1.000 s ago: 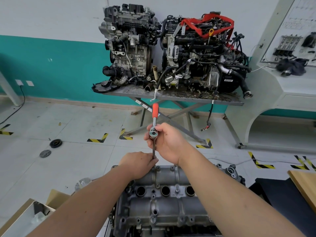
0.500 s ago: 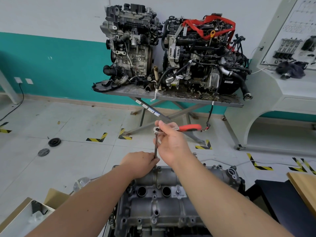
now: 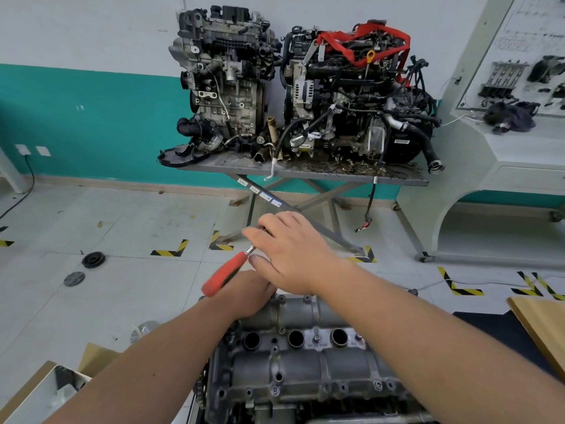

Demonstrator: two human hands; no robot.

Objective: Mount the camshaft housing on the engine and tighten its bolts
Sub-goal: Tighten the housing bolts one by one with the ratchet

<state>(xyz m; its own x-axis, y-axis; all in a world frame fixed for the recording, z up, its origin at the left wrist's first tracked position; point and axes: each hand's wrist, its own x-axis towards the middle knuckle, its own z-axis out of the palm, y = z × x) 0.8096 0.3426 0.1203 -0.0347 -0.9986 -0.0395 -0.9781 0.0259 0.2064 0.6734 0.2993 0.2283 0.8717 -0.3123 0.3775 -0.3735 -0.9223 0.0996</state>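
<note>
The grey camshaft housing (image 3: 293, 362) lies on the engine at the bottom centre, with three round holes along its top. A ratchet wrench with a red handle (image 3: 224, 275) stands over the housing's far left corner, its handle pointing down-left. My right hand (image 3: 293, 252) covers the ratchet head and grips it, fingers curled over the top. My left hand (image 3: 247, 293) sits below it at the housing's far edge, curled around the extension bar, which is hidden by both hands. Bolt heads (image 3: 377, 385) show along the housing's rim.
Two engines (image 3: 305, 87) stand on a metal scissor table (image 3: 305, 172) ahead. A white training bench (image 3: 504, 142) is at the right. A cardboard box (image 3: 46, 390) sits bottom left, a wooden board (image 3: 544, 325) bottom right. Round discs (image 3: 93, 260) lie on the floor.
The ratchet handle has swung round from pointing away, through the right, to pointing down-left. My right hand turned with it over the head. My left hand stayed on the extension.
</note>
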